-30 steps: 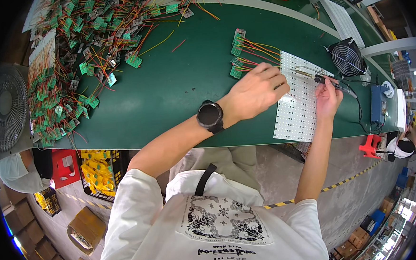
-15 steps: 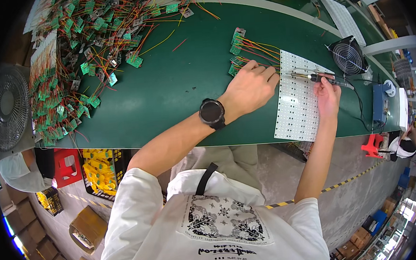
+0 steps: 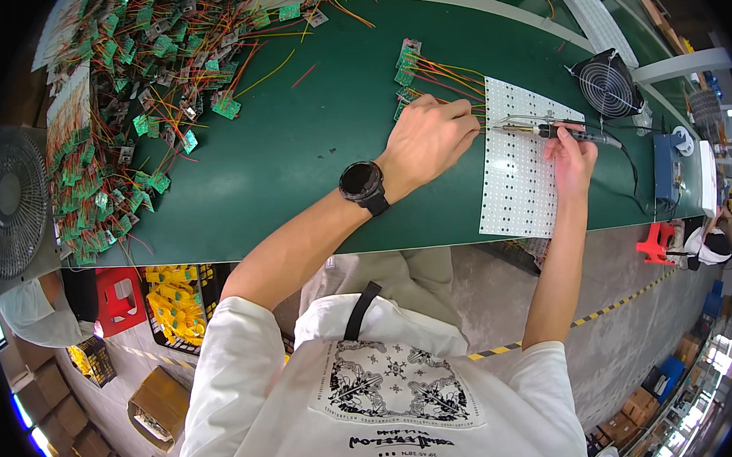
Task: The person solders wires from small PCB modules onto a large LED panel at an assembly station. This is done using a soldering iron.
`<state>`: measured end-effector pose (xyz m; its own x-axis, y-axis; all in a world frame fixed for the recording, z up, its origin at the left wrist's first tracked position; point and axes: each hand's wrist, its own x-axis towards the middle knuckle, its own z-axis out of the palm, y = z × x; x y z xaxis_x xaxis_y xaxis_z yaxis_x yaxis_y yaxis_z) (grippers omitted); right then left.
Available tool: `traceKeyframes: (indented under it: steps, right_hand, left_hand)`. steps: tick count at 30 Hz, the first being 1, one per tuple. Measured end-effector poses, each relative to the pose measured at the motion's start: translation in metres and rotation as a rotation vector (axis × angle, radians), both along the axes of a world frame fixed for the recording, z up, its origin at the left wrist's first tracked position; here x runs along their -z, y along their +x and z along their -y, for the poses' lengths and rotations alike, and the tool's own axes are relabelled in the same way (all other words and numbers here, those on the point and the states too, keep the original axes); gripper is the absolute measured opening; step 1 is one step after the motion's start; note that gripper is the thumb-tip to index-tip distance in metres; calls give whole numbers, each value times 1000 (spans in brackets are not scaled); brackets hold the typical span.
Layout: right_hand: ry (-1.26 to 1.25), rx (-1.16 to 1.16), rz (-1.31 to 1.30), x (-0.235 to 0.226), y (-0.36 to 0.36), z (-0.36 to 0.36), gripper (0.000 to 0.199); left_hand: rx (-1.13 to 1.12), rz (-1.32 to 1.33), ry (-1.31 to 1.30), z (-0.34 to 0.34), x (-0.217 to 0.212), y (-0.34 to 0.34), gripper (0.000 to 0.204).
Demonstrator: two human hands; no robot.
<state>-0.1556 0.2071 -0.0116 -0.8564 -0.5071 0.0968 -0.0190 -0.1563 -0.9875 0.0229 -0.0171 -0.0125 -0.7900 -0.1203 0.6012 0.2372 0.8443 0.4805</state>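
A white perforated panel lies on the green worktable. Over it, my right hand grips a soldering iron with a dark handle; its metal tip points left, toward the panel's left edge. A thin metal rod runs alongside the iron. My left hand, with a black watch on the wrist, is closed beside that same edge. Its fingertips point at the panel, and whatever they pinch is hidden. Just beyond this hand, small green circuit boards trail red and orange wires to the panel's edge.
A large heap of wired circuit boards covers the table's far left. Toward the right stand a black fan and a blue soldering station. A grey fan is at the left end. Crates of yellow parts sit below the table.
The whole view has shifted slightly, with the table contents a little higher and further left. Both hands keep nearly the same places at the panel, and the iron stays in my right hand.
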Motion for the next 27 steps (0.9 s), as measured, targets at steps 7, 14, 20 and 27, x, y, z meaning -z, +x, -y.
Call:
traceKeyframes:
  steps: [7,14,20,27]
  right_hand:
    - [48,-53,-35,2,-2,-3,19]
    - [72,-77,-70,3,-1,-2,20]
    - [83,-82,-81,3,0,-1,20]
    - [67,-74,-57,1,0,-3,21]
  left_hand:
    - [-9,-2,1,1,0,0,6]
    - [-15,5,2,0,2,-1,7]
    - [-17,-4,-4,0,3,-1,7]
    - [-17,-6,-5,-1,4,-1,7]
